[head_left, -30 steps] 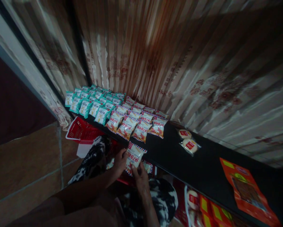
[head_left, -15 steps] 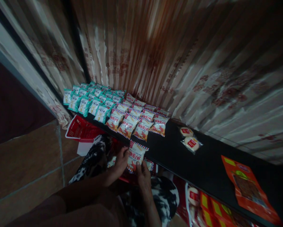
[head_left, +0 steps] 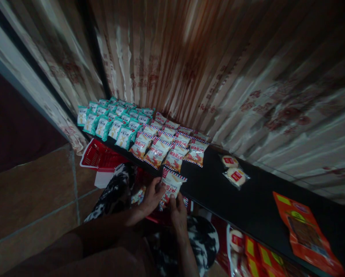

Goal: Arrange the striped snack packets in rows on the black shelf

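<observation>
A small white snack bag [head_left: 171, 184] with red lettering and a striped top edge is held between my two hands, just off the shelf's front edge. My left hand [head_left: 153, 197] grips its left side. At its lower right, my right hand [head_left: 178, 214] pinches it with the thumb on the front. Several matching snack bags [head_left: 157, 151] stand in rows on the black shelf [head_left: 204, 188], right behind the held one. To their left, several teal-and-white bags [head_left: 125, 135] are lined up. Below my hands, a red basket with more bags is partly hidden.
Two round wafers in clear wrappers [head_left: 236, 177] lie on the shelf, with a large orange pouch [head_left: 306, 232] farther right. A red basket [head_left: 99, 156] sits under the left end. More orange packs [head_left: 260, 256] are below at right. A pleated curtain [head_left: 189, 69] hangs behind.
The held snack bag has shifted slightly right and up, toward the shelf, along with both hands. My left fingers have moved farther over its left side. The rows look the same.
</observation>
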A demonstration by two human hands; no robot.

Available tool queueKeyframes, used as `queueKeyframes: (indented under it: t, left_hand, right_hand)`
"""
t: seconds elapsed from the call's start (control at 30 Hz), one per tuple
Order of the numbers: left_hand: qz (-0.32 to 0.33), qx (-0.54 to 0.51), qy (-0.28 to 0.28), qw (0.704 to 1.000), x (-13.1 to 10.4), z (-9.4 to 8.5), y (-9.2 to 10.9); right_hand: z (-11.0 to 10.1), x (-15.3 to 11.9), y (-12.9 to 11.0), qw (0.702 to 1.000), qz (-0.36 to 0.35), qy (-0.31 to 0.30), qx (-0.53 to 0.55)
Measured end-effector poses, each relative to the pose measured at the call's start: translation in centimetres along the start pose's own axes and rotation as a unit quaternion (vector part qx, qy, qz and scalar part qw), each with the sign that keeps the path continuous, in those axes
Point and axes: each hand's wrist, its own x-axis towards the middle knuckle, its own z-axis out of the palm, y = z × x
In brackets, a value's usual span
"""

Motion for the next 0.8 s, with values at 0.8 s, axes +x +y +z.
queueKeyframes:
  t: [0.8]
  left_hand:
    - [0.085,0.073,0.018,0.994,3.8,1.9,3.1]
  right_hand:
    - [-0.3,6.5,-1.9,0.988,-0.102,0.081,-0.082]
